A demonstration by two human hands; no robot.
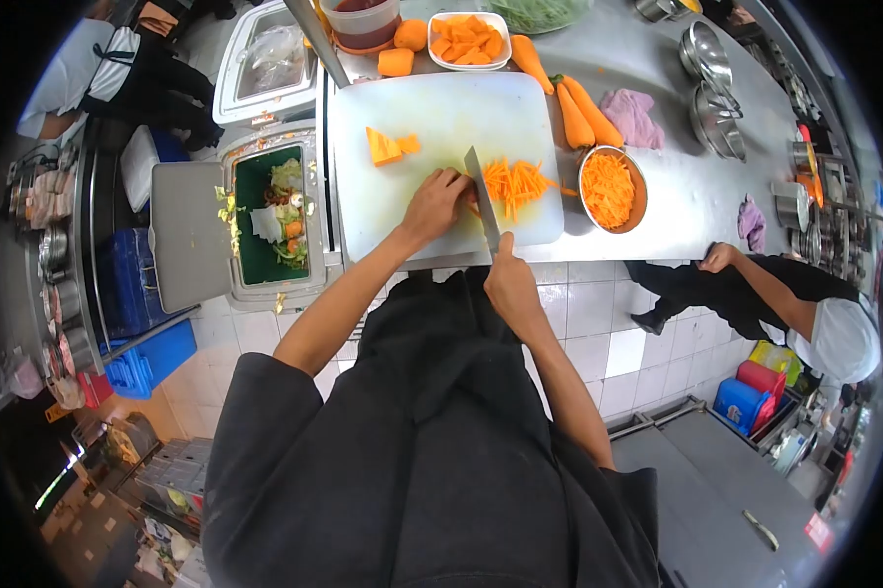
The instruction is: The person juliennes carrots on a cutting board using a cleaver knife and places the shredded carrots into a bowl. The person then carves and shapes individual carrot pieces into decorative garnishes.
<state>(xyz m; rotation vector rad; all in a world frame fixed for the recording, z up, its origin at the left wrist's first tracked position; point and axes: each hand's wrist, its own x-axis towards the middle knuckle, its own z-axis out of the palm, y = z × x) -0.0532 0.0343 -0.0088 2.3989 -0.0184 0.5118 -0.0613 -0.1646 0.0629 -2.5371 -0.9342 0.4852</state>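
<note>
On the white cutting board [441, 108], my right hand [512, 286] grips the handle of a kitchen knife [481, 196], its wide blade upright on the board. My left hand [435, 204] is closed with curled fingers right beside the blade. A bit of orange shows under those fingertips, mostly hidden, so its shape cannot be made out. Thin carrot strips [515, 184] lie in a pile on the blade's right side. Farther left on the board are cut orange pieces [386, 147]. A metal bowl [639, 201] filled with carrot shreds [608, 188] stands just off the board's right edge.
Whole carrots [573, 116] and a purple cloth [633, 119] lie right of the board. Behind it stands a white tub of orange chunks [468, 41]. An open bin [273, 216] of scraps adjoins the left side. Another person [794, 294] stands at the right along the counter.
</note>
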